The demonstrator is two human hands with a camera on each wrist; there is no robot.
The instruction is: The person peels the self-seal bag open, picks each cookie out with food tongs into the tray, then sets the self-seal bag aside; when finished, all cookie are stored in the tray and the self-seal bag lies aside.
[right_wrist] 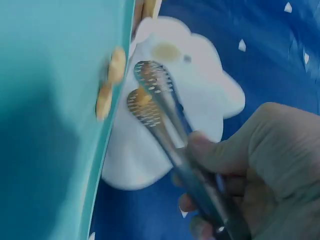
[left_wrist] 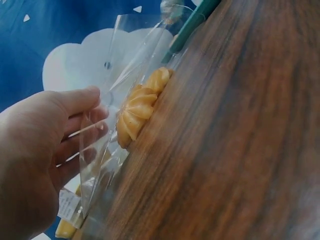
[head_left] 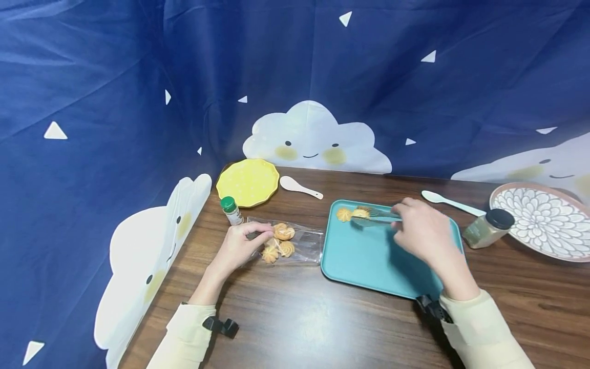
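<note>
With thumb and forefinger, my left hand pinches the edge of a clear plastic bag. Several cookies lie in it, and in the left wrist view a ridged cookie shows through the film. My right hand grips metal tongs with perforated heads, held over the teal tray. Two cookies lie near the tray's far left corner, one a star-shaped cookie. Something yellowish shows between the tong heads in the right wrist view; whether they hold it I cannot tell.
Behind the bag are a green-capped bottle, a yellow plate and a white spoon. Right of the tray stand a black-lidded jar, a long pale spoon and a patterned plate. A blue curtain backs the table.
</note>
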